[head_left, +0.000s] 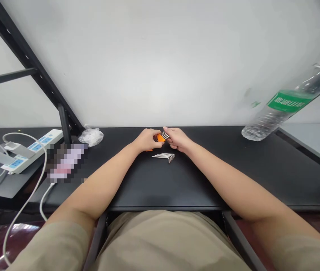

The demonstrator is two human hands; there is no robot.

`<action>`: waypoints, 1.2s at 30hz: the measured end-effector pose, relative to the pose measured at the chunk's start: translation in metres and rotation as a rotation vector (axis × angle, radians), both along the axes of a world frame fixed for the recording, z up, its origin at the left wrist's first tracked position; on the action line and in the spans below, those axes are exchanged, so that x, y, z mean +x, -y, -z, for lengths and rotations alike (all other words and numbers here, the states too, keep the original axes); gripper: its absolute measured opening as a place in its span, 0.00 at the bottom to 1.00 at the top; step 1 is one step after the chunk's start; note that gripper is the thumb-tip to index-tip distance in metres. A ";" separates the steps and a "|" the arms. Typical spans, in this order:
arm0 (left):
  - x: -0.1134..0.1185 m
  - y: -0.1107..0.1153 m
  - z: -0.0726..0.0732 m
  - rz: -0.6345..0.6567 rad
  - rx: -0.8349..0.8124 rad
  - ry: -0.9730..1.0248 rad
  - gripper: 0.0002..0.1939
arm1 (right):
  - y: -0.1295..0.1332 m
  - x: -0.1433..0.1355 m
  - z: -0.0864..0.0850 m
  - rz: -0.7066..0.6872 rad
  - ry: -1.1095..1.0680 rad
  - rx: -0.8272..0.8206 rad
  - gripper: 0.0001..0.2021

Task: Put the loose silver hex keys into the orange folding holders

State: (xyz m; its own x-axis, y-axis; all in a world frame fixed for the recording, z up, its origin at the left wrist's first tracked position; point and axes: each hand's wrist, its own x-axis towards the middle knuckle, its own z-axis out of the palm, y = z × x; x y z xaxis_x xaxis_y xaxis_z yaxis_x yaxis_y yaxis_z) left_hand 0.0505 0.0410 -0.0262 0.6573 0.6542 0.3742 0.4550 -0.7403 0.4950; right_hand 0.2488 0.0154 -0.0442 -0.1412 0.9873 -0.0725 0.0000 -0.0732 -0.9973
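My left hand (pixel 147 140) is closed on an orange holder (pixel 160 138) above the black table. Several silver hex keys (pixel 164 134) stick out of the holder toward my right hand (pixel 177 139), whose fingers are pinched round them. On the table just below my hands lies a row of L-shaped silver hex keys (pixel 165 156), side by side with their short arms at the right. Another orange piece (pixel 149 150) shows in part beneath my left hand.
A white power strip (pixel 35 148) with plugs and cables lies at the left, beside a blurred-out phone-like item (pixel 68 163). Crumpled clear plastic (pixel 91 136) sits near the wall. A bottle with a green label (pixel 289 101) stands at the right of the black table (pixel 160 188).
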 end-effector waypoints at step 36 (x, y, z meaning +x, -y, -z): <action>-0.022 -0.009 0.004 -0.054 -0.178 -0.050 0.11 | -0.028 0.057 0.018 0.116 1.455 0.371 0.28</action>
State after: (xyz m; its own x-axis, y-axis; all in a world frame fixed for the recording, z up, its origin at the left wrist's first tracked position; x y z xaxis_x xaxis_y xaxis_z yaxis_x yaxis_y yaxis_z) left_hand 0.0287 0.0502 -0.0304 0.6344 0.7419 0.2173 0.5192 -0.6171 0.5913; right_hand 0.3054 0.0434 -0.0627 -0.0898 0.9809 0.1725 0.9899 0.1070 -0.0928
